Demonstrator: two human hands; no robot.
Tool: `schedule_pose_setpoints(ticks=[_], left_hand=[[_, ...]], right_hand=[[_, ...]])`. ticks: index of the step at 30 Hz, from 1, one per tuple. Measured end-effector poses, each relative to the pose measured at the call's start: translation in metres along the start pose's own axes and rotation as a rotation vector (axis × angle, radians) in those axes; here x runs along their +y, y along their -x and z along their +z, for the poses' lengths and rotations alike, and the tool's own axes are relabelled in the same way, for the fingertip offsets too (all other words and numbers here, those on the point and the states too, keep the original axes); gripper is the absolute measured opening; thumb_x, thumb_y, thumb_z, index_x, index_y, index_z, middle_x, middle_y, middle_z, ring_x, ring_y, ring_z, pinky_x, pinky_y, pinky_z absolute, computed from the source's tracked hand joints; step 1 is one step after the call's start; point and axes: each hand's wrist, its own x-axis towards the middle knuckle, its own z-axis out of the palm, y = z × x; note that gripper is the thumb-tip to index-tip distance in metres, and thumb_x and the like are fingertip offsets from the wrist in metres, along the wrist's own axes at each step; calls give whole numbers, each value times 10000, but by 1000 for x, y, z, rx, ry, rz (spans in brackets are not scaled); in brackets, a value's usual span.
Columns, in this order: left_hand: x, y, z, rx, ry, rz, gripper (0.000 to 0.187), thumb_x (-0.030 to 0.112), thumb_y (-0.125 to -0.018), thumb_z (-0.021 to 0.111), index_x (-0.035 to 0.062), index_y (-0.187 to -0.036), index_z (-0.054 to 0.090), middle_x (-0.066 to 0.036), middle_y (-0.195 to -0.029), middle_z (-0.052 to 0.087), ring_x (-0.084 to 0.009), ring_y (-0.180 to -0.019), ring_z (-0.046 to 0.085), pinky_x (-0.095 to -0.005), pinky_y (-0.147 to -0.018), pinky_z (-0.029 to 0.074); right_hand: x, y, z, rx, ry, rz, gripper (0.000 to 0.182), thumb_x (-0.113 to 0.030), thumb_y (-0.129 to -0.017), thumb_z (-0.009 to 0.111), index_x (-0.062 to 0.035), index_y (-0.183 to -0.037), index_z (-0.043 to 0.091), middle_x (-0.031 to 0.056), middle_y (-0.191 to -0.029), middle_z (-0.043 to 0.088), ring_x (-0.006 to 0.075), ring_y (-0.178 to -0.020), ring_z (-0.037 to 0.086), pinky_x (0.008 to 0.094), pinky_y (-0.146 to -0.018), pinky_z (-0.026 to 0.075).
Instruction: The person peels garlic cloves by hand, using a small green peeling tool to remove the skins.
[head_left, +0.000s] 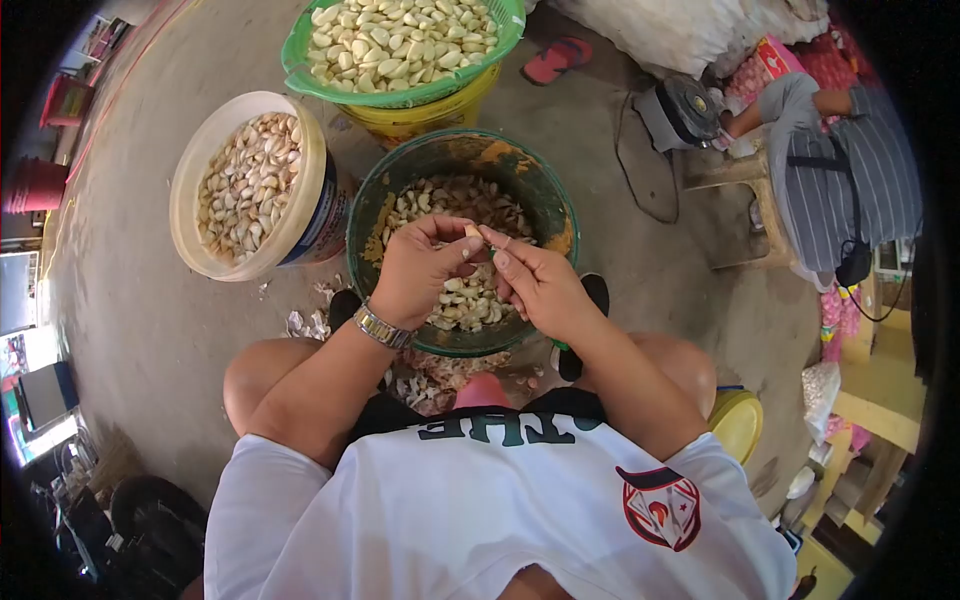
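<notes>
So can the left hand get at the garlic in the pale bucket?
Likely yes: the pale bucket stands close and open, nothing visible covers its garlic, though the left hand seems to hold a clove.

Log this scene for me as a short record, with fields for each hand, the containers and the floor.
Left hand: pinching a garlic clove; metal-band wristwatch on the wrist
Right hand: fingertips close to that clove; small green item by the thumb, too hidden to name
Dark green tub: below the hands, garlic cloves inside
White bucket: left of the tub, full of unpeeled cloves
Green basket: atop a yellow bucket, holding pale cloves
Floor: garlic skins, flip-flop
</notes>
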Motion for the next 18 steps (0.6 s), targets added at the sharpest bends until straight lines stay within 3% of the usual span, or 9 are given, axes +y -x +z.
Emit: schedule_pose_setpoints(ticks=[1,4,6,9,12,16,18], left_hand=[[0,-1,0,19,-7,6,178,58,-760,575,4,-919,517,-41,-807,566,-102,-692,552,-207,-584,454],[-1,-1,-1,61,-16,10,158,59,-749,589,-7,-878,526,-43,-785,565,-98,-657,554,-197,-558,458],[-1,-1,-1,62,-6,5,148,63,-757,580,2,-877,517,-42,-788,568,-109,-659,556,-208,-560,456],[-4,-2,-4,60,4,25,170,55,-747,589,-20,-886,527,-57,-797,570,-101,-646,555,-196,-552,458],[-4,-4,-8,19,-50,0,188,57,-759,573,-14,-926,522,-61,-838,575,-115,-680,561,-212,-579,461],[1,-5,-9,-57,128,-53,217,54,-778,541,-11,-984,521,-64,-885,575,-120,-730,562,-223,-620,462],[-3,-6,-10,-88,172,-56,224,55,-787,527,0,-1003,520,-58,-897,574,-122,-756,562,-231,-636,461]], right_hand=[[1,-2,1,1,17,-1,341,-219,-880,389,-122,-1206,416,-29,-580,423,31,-484,374,161,-446,331],[3,-6,4,46,88,18,307,-165,-853,444,-80,-1147,471,17,-630,480,78,-574,442,228,-551,402],[9,-9,6,72,104,-76,306,-156,-848,451,-57,-1136,473,28,-636,493,82,-581,460,233,-568,414],[12,-11,8,95,107,-130,303,-151,-839,468,-33,-1118,484,32,-638,503,78,-544,460,222,-535,412],[5,-12,5,63,-142,45,291,-163,-835,479,-37,-1097,504,22,-612,492,61,-484,426,196,-457,376],[-6,-8,3,42,-557,242,280,-187,-840,475,-51,-1081,522,-16,-535,427,36,-425,356,176,-365,293],[-2,-9,4,37,-439,166,282,-195,-845,466,-49,-1080,521,-23,-522,414,40,-421,356,184,-358,293]])
